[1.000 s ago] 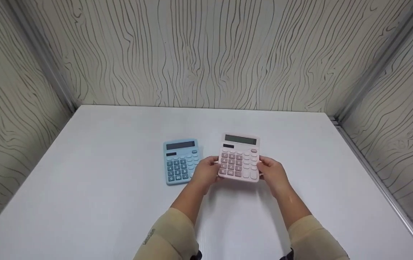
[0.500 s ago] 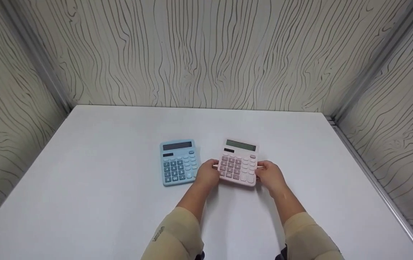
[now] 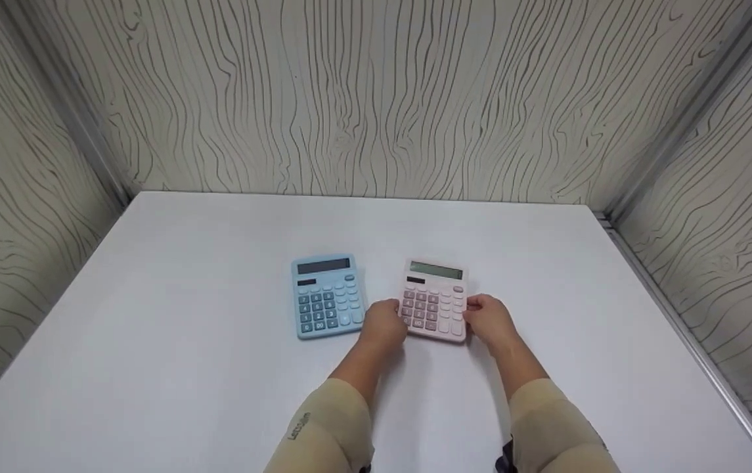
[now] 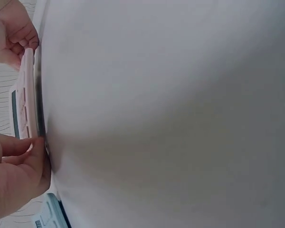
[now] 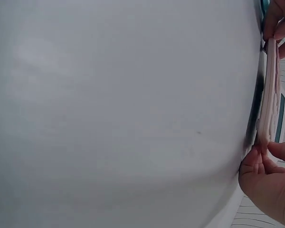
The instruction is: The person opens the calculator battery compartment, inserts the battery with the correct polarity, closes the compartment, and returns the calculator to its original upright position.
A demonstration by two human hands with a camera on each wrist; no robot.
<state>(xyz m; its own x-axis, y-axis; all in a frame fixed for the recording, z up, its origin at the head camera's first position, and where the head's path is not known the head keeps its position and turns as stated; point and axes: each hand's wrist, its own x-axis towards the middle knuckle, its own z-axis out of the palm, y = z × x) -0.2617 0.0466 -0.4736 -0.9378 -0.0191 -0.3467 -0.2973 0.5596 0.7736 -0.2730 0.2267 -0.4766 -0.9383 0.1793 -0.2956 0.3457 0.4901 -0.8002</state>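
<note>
A pink calculator [image 3: 433, 301] lies face up, tilted slightly, between the two hands, very low over the white table. My left hand [image 3: 385, 323] pinches its lower left edge; in the left wrist view, thumb and fingers [image 4: 35, 154] meet at the corner. On the opposite edge my right hand [image 3: 491, 322] pinches the calculator, thumb above and fingers [image 5: 252, 161] below. A dark strip of shadow runs under the pink case in both wrist views. Just left of my left hand, a blue calculator [image 3: 328, 295] rests flat on the table, its lower right corner close to that hand.
The white table [image 3: 152, 368] reaches back to a wood-grain patterned panel [image 3: 362, 98]. Similar panels stand on both sides, with grey metal posts [image 3: 684, 125] at the corners. Beige sleeves cover the forearms.
Both hands have lowered the pink calculator toward the table and drawn it slightly nearer. The blue calculator stays where it was on the table; the head view has shifted slightly.
</note>
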